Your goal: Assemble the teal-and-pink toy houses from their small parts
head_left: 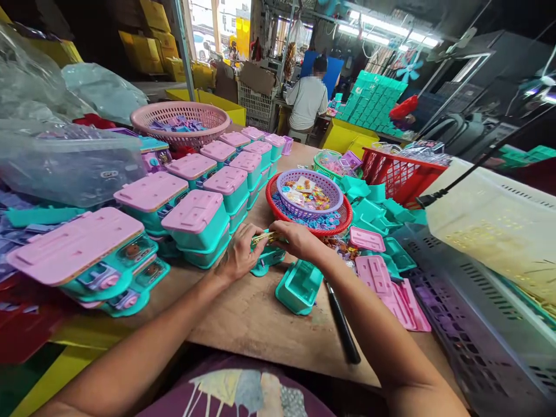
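Note:
My left hand (240, 255) and my right hand (296, 239) meet over a teal plastic toy base (268, 258) lying on the wooden board (252, 324). Both pinch a thin yellowish strip (263, 236) held between their fingertips above that base. A second teal base (299, 285) lies just right of my left hand, under my right wrist. A purple basket of small coloured pieces (309, 193) sits inside a red basket (282, 213) directly beyond my hands.
Rows of finished teal boxes with pink lids (197, 219) stand at left. Loose pink lids (382, 278) and teal parts (373, 202) lie at right, beside a red crate (402, 174) and grey crates (478, 324). A black tool (343, 327) lies near my right forearm. A person (307, 101) sits far back.

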`<action>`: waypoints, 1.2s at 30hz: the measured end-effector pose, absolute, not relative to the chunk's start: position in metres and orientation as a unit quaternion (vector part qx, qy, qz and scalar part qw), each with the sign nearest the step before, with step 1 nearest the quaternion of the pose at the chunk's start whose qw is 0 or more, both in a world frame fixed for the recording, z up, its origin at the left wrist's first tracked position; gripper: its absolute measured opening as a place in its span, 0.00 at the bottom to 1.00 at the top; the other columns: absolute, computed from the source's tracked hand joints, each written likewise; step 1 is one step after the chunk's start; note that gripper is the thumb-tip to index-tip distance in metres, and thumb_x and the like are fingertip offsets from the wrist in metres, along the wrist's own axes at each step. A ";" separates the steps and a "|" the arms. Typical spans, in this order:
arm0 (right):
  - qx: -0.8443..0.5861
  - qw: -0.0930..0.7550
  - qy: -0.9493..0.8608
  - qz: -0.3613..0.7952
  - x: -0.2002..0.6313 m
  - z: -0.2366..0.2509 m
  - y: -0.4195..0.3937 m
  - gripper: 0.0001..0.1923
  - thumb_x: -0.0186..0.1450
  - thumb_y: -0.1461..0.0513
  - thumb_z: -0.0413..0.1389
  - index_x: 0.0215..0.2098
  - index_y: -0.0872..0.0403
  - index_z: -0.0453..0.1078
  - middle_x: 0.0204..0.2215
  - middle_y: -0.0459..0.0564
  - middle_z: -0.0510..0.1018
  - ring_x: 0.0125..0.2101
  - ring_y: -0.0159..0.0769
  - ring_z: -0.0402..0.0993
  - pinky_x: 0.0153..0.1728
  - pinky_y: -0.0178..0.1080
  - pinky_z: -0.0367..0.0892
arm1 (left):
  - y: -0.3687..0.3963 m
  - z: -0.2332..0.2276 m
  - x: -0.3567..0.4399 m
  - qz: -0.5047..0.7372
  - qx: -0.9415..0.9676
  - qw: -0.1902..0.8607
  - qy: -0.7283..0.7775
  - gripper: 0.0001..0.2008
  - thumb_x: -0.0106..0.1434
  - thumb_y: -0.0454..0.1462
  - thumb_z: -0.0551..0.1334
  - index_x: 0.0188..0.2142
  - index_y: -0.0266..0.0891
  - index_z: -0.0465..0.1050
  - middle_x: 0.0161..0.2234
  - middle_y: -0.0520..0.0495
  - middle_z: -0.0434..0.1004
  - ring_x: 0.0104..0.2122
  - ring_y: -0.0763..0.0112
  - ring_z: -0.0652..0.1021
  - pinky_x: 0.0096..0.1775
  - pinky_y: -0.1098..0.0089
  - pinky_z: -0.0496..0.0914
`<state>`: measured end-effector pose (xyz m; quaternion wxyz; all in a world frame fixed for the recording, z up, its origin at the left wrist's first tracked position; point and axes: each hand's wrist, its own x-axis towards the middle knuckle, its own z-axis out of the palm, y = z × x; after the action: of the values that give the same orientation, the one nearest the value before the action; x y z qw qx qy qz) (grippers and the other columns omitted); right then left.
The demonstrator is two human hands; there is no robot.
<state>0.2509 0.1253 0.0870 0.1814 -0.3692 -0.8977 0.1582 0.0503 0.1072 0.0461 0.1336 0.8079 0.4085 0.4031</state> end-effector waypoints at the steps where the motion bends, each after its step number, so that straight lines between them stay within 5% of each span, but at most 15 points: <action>1: -0.365 0.183 -0.899 0.162 0.250 0.086 0.125 0.06 0.67 0.63 0.54 0.42 0.54 0.64 0.36 0.50 0.74 0.35 0.35 0.69 0.35 0.34 0.62 | 0.106 0.045 0.051 0.410 0.800 0.131 0.418 0.10 0.70 0.42 0.53 0.37 0.41 0.67 0.36 0.45 0.74 0.40 0.61 0.72 0.44 0.62 0.68; 11: -0.350 0.228 -0.898 0.140 0.247 0.069 0.130 0.08 0.70 0.57 0.52 0.39 0.54 0.65 0.33 0.49 0.73 0.34 0.36 0.65 0.35 0.35 0.61 | 0.103 0.032 0.069 0.502 0.690 0.188 0.486 0.12 0.70 0.46 0.51 0.34 0.42 0.64 0.35 0.46 0.72 0.40 0.62 0.73 0.45 0.62 0.68; 25: -0.363 0.156 -0.919 0.013 0.243 0.066 0.125 0.08 0.71 0.59 0.50 0.40 0.56 0.67 0.35 0.53 0.74 0.37 0.40 0.61 0.42 0.42 0.61 | 0.107 0.023 0.070 0.512 0.680 0.226 0.475 0.11 0.70 0.43 0.50 0.36 0.41 0.66 0.38 0.45 0.74 0.42 0.64 0.75 0.48 0.64 0.70; 30: -0.387 0.205 -0.899 0.025 0.250 0.066 0.116 0.16 0.72 0.59 0.45 0.51 0.59 0.67 0.49 0.62 0.71 0.49 0.43 0.66 0.50 0.46 0.65 | 0.107 0.020 0.070 0.510 0.671 0.233 0.484 0.09 0.69 0.41 0.51 0.38 0.41 0.66 0.39 0.45 0.74 0.43 0.63 0.75 0.48 0.62 0.70; 36: -0.406 0.109 -0.906 0.055 0.251 0.069 0.096 0.30 0.71 0.49 0.46 0.64 0.60 0.59 0.67 0.62 0.57 0.67 0.52 0.50 0.63 0.57 0.55 | 0.109 0.015 0.070 0.505 0.661 0.225 0.508 0.08 0.66 0.39 0.53 0.42 0.41 0.66 0.41 0.44 0.73 0.45 0.62 0.75 0.50 0.62 0.70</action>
<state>0.2507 0.0961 0.0690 0.1093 -0.4057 -0.9058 0.0550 0.0705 0.1089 0.0147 0.2252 0.6609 0.5076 0.5049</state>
